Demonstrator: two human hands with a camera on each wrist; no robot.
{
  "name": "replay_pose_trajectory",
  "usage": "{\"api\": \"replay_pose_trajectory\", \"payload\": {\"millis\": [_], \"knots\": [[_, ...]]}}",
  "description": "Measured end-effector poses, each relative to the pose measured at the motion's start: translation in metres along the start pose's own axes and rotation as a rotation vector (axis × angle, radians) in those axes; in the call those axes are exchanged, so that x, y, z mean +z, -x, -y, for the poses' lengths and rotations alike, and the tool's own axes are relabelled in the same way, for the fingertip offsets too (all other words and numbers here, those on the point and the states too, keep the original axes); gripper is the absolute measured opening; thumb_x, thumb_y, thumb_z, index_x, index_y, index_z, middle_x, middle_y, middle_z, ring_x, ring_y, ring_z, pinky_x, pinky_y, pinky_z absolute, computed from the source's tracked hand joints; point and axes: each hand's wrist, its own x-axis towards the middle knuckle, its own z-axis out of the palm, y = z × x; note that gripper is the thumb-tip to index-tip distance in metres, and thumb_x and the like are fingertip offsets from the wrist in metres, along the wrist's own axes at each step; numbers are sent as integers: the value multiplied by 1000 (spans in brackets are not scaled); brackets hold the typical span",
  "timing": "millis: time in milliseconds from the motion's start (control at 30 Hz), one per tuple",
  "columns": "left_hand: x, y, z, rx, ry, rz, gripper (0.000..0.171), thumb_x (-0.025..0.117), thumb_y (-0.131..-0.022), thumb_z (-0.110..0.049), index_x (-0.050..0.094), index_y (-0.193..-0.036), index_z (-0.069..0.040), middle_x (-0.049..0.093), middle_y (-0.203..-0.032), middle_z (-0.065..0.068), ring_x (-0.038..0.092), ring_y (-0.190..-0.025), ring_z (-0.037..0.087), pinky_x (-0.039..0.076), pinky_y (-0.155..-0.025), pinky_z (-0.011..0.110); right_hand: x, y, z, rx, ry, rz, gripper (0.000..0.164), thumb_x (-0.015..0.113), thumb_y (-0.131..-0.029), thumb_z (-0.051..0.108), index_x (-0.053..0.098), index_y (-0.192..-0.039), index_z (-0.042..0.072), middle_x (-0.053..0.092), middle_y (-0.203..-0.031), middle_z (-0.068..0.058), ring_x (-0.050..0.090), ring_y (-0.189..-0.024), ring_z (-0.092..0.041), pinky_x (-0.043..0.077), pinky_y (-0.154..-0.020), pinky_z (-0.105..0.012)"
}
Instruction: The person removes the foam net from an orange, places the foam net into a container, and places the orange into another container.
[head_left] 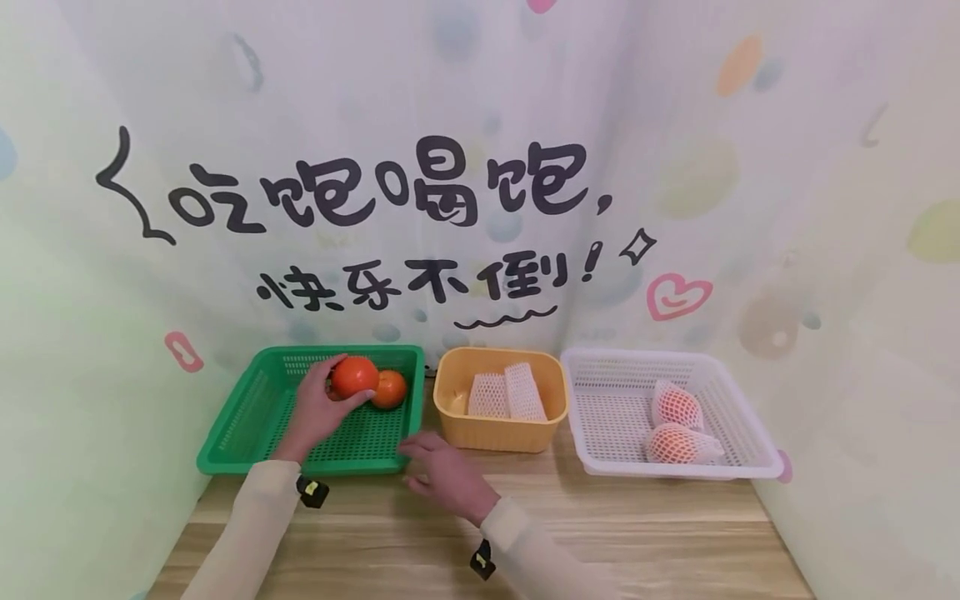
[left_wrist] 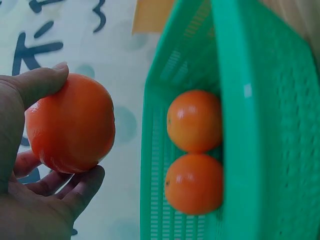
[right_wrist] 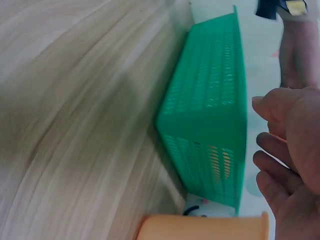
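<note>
My left hand [head_left: 318, 408] grips a smooth, shiny orange-red round fruit [left_wrist: 72, 125], with the thumb on one side and fingers on the other. In the left wrist view, the fruit is apart from two round orange fruits [left_wrist: 194, 121] lying side by side in the green basket [head_left: 217, 458]. The head view shows one of these, partly covered by the held fruit. At the basket's near right corner is my right hand [head_left: 450, 482], its fingers loosely bent with nothing in them.
Right of the green basket stands a yellow bin [head_left: 498, 435] with white foam net sleeves [head_left: 525, 392]. Farther right, a white basket [head_left: 607, 458] holds two net-wrapped fruits [head_left: 675, 444]. All stand on a wooden table [head_left: 600, 533] before a printed curtain [head_left: 480, 83].
</note>
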Motion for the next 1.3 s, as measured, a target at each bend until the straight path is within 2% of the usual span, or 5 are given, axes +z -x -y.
{"api": "replay_pose_trajectory", "payload": {"millis": [300,733,867,1100,1300], "knots": [[-21,-25,25,-45,-83,17,85,77,-91,-41,37,-153,2,42,-149,30,47,-127,46,48,-102,65,18,-10,3,-61,53,-86,30,80,-90,16,75,-120,15,71,-120,3,64,-115,-9,53,-99,-17],[-41,-50,65,-157,-122,27,80,75,-92,-29,35,-152,7,43,-146,33,48,-124,48,46,-102,66,17,-18,8,-11,122,-78,20,79,-91,19,79,-112,21,74,-109,8,65,-105,-5,54,-91,-14],[-43,-54,75,-185,-146,57,80,75,-91,-26,36,-150,10,46,-144,36,50,-123,50,47,-101,66,18,-18,7,-14,126,-79,19,79,-91,19,80,-110,21,75,-108,8,65,-105,-5,54,-90,-14],[-47,-62,93,-295,-176,124,88,76,-87,-25,30,-149,17,43,-143,41,49,-123,54,47,-100,67,16,-19,7,0,119,-49,19,78,-92,20,80,-111,22,74,-110,9,64,-106,-5,54,-91,-14],[-46,-69,102,-345,-284,216,91,74,-87,-28,26,-147,21,44,-138,43,51,-117,53,50,-94,64,15,-20,7,-8,114,-58,20,79,-91,19,80,-111,22,74,-109,9,65,-106,-5,54,-90,-14]]}}
